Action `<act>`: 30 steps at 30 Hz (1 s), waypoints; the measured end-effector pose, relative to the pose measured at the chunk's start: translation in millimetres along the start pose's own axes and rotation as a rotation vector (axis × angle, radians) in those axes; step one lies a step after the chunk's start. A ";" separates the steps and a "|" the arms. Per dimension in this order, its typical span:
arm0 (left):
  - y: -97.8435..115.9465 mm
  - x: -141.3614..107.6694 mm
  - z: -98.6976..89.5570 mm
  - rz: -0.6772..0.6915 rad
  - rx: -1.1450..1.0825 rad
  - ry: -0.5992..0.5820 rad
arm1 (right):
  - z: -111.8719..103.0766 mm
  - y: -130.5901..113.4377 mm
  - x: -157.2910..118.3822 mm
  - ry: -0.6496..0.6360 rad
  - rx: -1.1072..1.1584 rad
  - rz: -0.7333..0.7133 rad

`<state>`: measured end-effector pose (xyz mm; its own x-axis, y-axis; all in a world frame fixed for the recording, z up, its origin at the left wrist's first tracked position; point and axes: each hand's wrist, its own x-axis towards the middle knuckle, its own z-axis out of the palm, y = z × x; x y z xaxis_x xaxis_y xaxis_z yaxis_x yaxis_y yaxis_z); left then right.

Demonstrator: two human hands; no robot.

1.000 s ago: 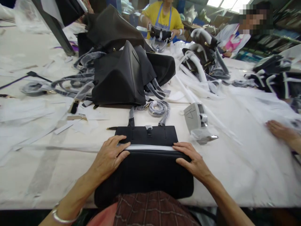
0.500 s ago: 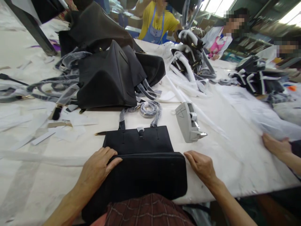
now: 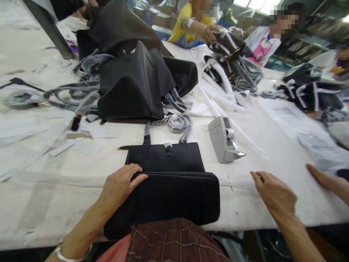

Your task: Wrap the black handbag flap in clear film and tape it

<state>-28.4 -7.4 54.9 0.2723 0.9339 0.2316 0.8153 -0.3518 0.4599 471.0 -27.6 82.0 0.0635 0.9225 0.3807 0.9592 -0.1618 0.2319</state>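
Head view: bag (image 3: 174,196), long axis sideways
Left fingers (image 3: 131,169): nearer, clasping its left corner
Right fingers (image 3: 255,178): well off right, pinching strip (image 3: 238,182)

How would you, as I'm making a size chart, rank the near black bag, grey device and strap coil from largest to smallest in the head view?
1. Near black bag
2. Grey device
3. Strap coil
The bag is also closest to the camera, which makes it look bigger.
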 end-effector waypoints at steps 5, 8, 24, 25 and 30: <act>2.4 -0.6 -0.3 -0.054 -0.019 -0.044 | -37.1 -84.8 15.1 -0.141 0.791 -0.050; 3.9 -3.8 -0.5 -0.082 -0.046 -0.042 | -31.9 -118.0 14.5 -0.533 1.138 -0.030; 7.5 -39.8 -28.4 -0.669 -0.369 -0.126 | -26.3 -134.2 -2.2 -0.505 1.040 0.117; 9.9 -40.9 -26.5 -0.696 -0.345 -0.128 | -26.3 -135.0 -2.7 -0.516 1.015 0.143; 16.6 -40.3 -23.5 -0.772 -0.278 -0.152 | -25.3 -139.2 -8.3 -0.521 0.998 0.248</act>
<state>-37.9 -52.3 73.4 -0.2287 0.9106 -0.3443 0.6505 0.4061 0.6418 330.0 -21.5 69.2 0.1639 0.9745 -0.1531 0.6809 -0.2240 -0.6973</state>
